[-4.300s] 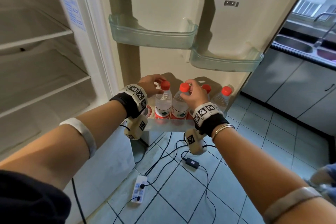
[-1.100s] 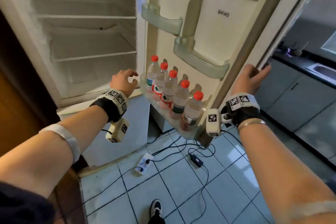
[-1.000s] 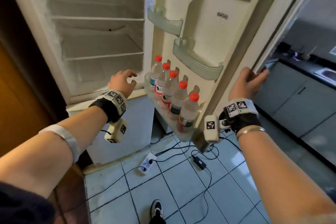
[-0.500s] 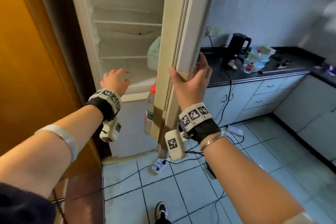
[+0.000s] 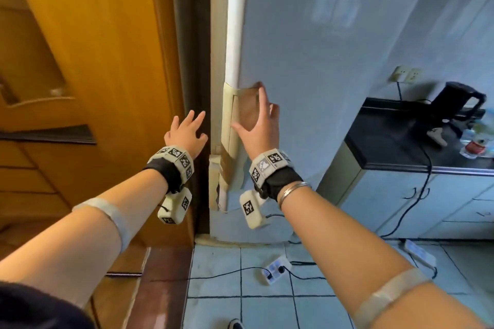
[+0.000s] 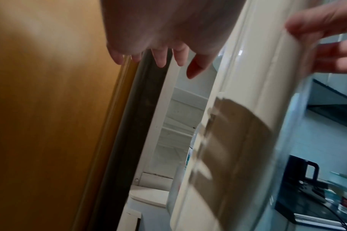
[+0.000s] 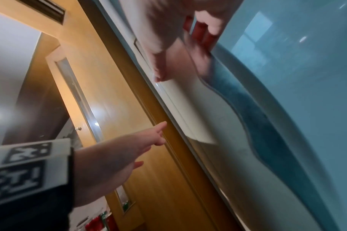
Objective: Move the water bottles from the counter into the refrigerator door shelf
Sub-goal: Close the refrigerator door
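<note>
While the wooden door [image 5: 88, 67] fills the left side, the left hand [image 5: 185, 132] hangs in front of it with fingers spread and holding nothing, just beside the refrigerator's edge. Right of it, the right hand [image 5: 258, 125] lies flat, fingers straight, against the pale refrigerator door [image 5: 315, 61]; the head view shows it nearly closed, the left wrist view a narrow gap. No water bottles show at the door, and the dark worktop [image 5: 395, 141] with a black kettle [image 5: 454, 104] sits far right.

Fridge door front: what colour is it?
Pale blue-grey, glossy, with a cream handle strip along its edge. The fridge door shows best in the head view.
</note>
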{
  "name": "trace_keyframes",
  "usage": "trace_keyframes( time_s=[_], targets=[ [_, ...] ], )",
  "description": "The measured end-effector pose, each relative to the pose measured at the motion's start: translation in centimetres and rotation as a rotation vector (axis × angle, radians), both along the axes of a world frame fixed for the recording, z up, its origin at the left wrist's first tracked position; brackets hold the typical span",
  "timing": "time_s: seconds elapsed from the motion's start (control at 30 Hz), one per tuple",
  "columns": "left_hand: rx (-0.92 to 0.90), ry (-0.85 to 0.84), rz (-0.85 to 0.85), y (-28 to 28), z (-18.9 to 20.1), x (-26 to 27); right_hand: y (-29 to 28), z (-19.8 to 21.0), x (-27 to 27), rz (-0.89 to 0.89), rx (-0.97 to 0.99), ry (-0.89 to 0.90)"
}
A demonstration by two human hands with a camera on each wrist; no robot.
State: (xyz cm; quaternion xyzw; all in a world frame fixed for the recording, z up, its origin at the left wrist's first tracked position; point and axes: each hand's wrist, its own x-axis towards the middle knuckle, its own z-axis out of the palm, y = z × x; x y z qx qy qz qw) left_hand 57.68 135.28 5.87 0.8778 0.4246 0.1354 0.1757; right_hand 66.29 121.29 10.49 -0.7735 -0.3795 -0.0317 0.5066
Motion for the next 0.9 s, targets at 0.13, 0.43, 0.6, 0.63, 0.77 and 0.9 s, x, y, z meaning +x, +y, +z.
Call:
trace_keyframes(
  time_s=[0.13, 0.43, 0.6, 0.63, 0.77, 0.9],
  targets=[
    [-0.002, 0.006, 0.038, 2.1, 0.4, 0.5, 3.8, 0.5, 2.2, 0.078, -0.102, -0.06],
    [-0.004, -0.059, 0.074, 5.1, 2.1, 3.3, 9.3, 0.2, 9.2, 0.024, -0.244, -0.407],
    [0.001, -0.089, 0.064, 5.8, 2.6, 5.3, 10.0, -0.7, 13.0, -0.038, -0.525, -0.522],
    [0.004, -0.088, 0.059, 5.8, 2.6, 5.7, 10.2, -0.7, 13.7, -0.045, -0.588, -0.511],
    [0.003, -0.089, 0.029, 6.0, 2.6, 7.5, 11.3, -0.5, 15.8, -0.023, -0.732, -0.481],
    [-0.008, -0.091, 0.001, 6.4, 2.4, 8.9, 11.8, -0.7, 16.2, -0.008, -0.776, -0.469]
  ],
)
